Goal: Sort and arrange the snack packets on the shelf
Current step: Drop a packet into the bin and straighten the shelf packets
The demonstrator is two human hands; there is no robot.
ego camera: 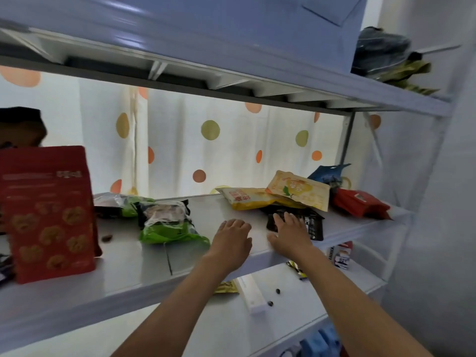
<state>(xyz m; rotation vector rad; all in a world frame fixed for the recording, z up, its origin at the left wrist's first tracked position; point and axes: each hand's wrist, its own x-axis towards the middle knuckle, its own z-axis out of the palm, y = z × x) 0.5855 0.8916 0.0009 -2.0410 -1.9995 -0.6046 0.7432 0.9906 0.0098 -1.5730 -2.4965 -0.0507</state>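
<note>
Flat-fingered, the right hand [289,233] presses on the black packet [307,224] at the shelf's [128,269] near edge; left hand [233,234] rests loosely curled just beside, holding nothing. Yellow packets [275,195] overlap the black one's far side.

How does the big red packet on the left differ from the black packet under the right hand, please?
The red packet stands upright; the black packet lies flat on the shelf. The red packet looks much larger than the black packet. Nothing touches the red packet, while the right hand rests on the black packet, which is also partly covered by yellow packets. Both sit on the same shelf.
</note>
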